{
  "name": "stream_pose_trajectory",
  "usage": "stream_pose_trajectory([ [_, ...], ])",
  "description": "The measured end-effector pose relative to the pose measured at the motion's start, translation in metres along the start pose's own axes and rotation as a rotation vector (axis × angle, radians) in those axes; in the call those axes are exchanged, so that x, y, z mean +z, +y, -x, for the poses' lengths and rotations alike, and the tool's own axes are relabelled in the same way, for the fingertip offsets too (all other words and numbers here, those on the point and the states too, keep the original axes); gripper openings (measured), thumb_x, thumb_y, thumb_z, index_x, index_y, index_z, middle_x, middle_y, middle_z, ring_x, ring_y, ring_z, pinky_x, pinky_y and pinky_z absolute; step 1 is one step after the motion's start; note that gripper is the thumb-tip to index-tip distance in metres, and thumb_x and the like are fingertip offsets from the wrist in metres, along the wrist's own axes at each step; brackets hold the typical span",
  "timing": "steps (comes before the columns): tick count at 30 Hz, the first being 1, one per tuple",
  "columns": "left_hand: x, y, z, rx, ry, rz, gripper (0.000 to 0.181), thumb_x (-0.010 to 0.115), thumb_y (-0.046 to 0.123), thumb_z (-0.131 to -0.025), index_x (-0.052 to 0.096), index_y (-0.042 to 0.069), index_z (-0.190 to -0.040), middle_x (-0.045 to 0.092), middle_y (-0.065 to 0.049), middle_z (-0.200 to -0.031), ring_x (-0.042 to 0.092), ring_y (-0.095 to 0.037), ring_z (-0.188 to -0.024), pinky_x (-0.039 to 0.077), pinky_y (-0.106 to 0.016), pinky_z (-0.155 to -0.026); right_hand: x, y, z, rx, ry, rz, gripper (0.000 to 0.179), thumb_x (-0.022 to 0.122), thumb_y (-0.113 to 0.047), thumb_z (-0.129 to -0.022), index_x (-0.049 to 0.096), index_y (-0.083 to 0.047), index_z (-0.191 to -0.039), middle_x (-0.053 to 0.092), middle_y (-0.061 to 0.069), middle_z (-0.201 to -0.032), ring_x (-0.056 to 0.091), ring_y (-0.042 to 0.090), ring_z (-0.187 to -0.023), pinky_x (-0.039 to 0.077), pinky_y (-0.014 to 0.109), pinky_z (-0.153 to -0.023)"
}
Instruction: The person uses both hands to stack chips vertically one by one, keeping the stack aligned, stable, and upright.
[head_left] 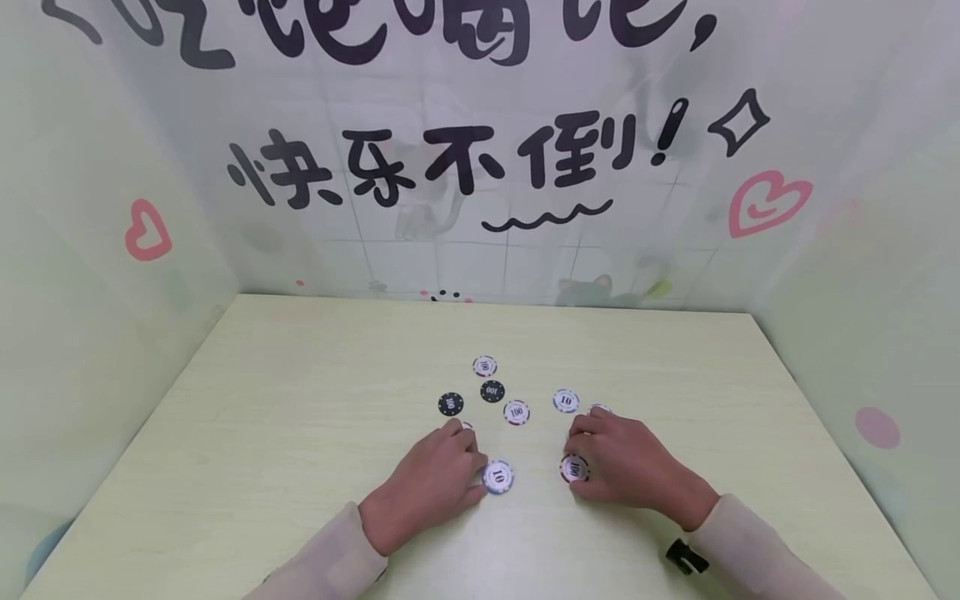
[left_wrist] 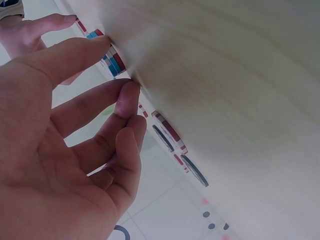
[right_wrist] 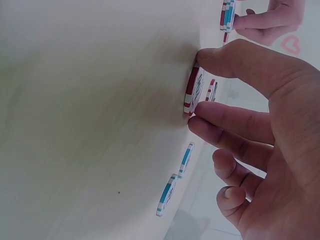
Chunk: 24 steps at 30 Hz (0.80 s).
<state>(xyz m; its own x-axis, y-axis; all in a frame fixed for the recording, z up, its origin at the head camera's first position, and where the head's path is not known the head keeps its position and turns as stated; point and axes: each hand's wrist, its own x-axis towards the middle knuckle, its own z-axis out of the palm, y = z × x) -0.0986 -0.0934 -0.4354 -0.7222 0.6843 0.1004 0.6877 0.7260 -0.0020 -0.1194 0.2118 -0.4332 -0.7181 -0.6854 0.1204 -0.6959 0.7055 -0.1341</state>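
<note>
My left hand [head_left: 431, 475] holds a short stack of poker chips [head_left: 498, 477] between thumb and index finger, a white-and-blue chip marked 10 on top. In the left wrist view, blue and red edges show in that stack [left_wrist: 115, 62]; the other fingers curl loosely beside it. My right hand [head_left: 622, 462] pinches a red-and-white poker chip [head_left: 575, 468] marked 100 by its rim. In the right wrist view, thumb and index fingertip touch opposite sides of this chip [right_wrist: 194, 90], which lies flat on the table.
Several loose chips lie beyond the hands: black chips [head_left: 451, 404], red-edged chips [head_left: 517, 412] and a blue-edged 10 chip [head_left: 566, 400]. Another chip [head_left: 600, 409] is partly hidden by the right hand. The pale wooden table [head_left: 300, 400] meets printed walls at its back and sides.
</note>
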Motion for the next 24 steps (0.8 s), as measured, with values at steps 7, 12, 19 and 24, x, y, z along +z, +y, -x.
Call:
stream_pose_trajectory([
  [7, -0.0004, 0.0004, -0.0006, 0.001, 0.001, -0.002, 0.029, 0.083, 0.036, -0.097, 0.087, 0.009, -0.106, 0.076, -0.005, -0.102, 0.06, -0.023, -0.094, 0.053, -0.033, -0.088, 0.0007, 0.0031, 0.0051, 0.013, 0.014, -0.016, 0.017, 0.089, -0.025, -0.08, 0.082, -0.021, -0.096, 0.069, -0.01, -0.104, 0.051, 0.009, -0.088, 0.048, 0.023, -0.063],
  [12, -0.0021, 0.0004, -0.0006, 0.006, 0.004, -0.012, 0.028, 0.082, 0.035, -0.097, 0.087, 0.009, -0.106, 0.076, -0.005, -0.101, 0.06, -0.022, -0.094, 0.053, -0.033, -0.088, 0.0008, 0.0042, 0.0057, 0.007, 0.017, -0.024, 0.018, 0.09, -0.024, -0.082, 0.083, -0.019, -0.097, 0.07, -0.008, -0.105, 0.054, 0.011, -0.09, 0.05, 0.024, -0.065],
  [19, -0.0037, 0.0007, -0.0003, -0.003, -0.005, -0.005, 0.028, 0.082, 0.035, -0.097, 0.087, 0.009, -0.106, 0.076, -0.005, -0.102, 0.059, -0.023, -0.094, 0.053, -0.033, -0.088, 0.0006, 0.0036, 0.0046, 0.006, 0.021, -0.03, 0.017, 0.091, -0.023, -0.081, 0.082, -0.019, -0.096, 0.069, -0.008, -0.104, 0.054, 0.011, -0.089, 0.051, 0.025, -0.066],
  [24, -0.0029, 0.0006, -0.0004, -0.006, -0.005, 0.006, 0.027, 0.083, 0.034, -0.097, 0.087, 0.009, -0.107, 0.076, -0.005, -0.102, 0.059, -0.022, -0.093, 0.053, -0.033, -0.087, 0.0012, 0.0021, 0.0038, 0.025, 0.001, -0.013, 0.018, 0.09, -0.025, -0.081, 0.082, -0.018, -0.096, 0.069, -0.006, -0.103, 0.052, 0.011, -0.087, 0.051, 0.025, -0.065],
])
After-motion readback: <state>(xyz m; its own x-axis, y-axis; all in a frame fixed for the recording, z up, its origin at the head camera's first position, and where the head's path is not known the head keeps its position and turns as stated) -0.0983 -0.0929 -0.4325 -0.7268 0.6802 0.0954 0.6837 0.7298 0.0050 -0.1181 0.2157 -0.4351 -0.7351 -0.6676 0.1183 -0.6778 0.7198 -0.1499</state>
